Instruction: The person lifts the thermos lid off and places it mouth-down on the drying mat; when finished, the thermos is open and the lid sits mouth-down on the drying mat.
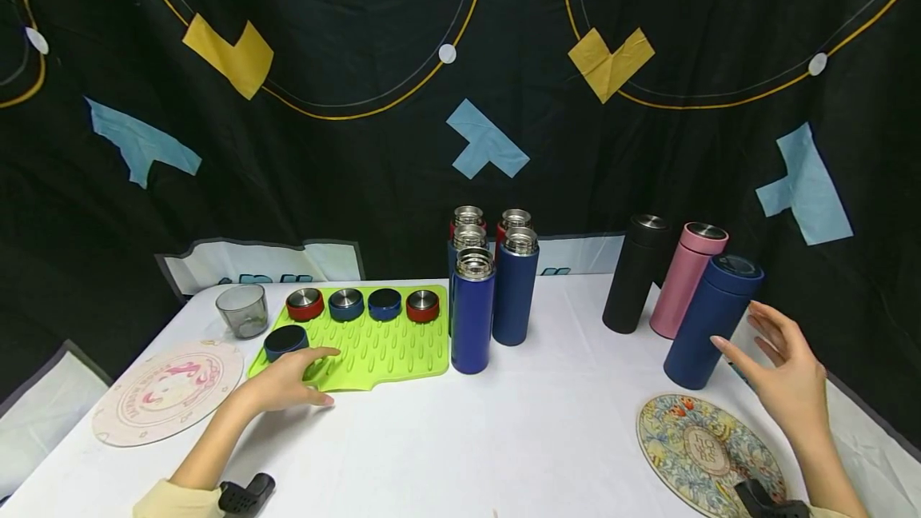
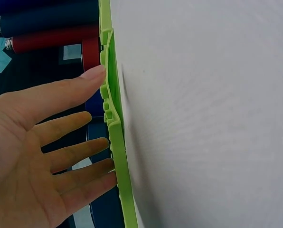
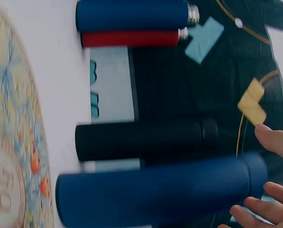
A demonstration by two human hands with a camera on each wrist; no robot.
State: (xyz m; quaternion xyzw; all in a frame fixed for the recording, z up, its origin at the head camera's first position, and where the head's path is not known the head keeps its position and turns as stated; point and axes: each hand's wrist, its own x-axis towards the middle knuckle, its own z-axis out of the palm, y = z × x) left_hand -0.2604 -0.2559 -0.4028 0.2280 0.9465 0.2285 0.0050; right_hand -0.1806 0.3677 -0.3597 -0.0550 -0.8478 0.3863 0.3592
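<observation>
The lidded blue bottle [image 1: 711, 324] points lid-up, long axis upright.

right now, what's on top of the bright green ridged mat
Two round red lids and three round blue lids. The left hand covers the front left of the mat, so anything under that hand cannot be seen.

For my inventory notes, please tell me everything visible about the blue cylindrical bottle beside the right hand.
The tall blue cylindrical bottle looks like matte-coated metal. Its matching lid, with a dark shiny top, is on. It stands upright on the white cloth-like tabletop, in front of the pink cylindrical bottle and behind the round, colourful patterned mat. The right hand is close beside it; whether they touch, I cannot tell.
</observation>
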